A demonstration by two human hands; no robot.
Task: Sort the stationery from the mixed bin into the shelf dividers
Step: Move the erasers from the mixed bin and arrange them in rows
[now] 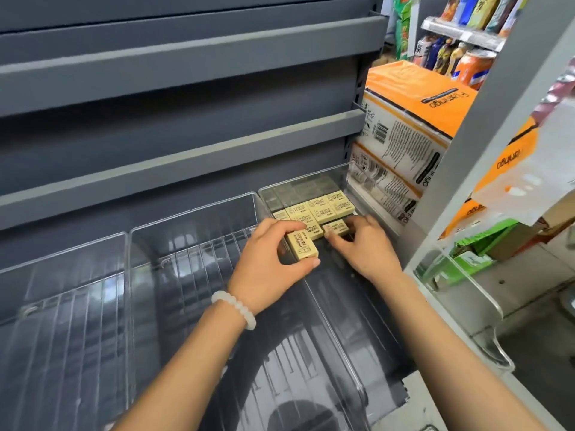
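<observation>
Head view, near edge first: two forearms reaching in, a white bead bracelet on the left wrist. Further in, left hand pinching one cream eraser between thumb and fingertips, held just above the divider wall between the middle and right compartments. Beside it, right hand with fingers curled on a second eraser, setting it against the front of the rows at the back of the right-hand clear divider. Behind the hands, stacked erasers in tidy rows, roughly eight faces showing (some hidden by the hands, so no firm count). Three clear compartments visible across the shelf: the left divider and the middle divider holding nothing, the right one filled only at its rear. Judged from that, early in the job: one kind of stationery partly placed, two compartments unused. No mixed bin in sight, so impossible to tell how much remains. Beyond, grey shelf lips, then orange cartons and bottled drinks to the right.
</observation>
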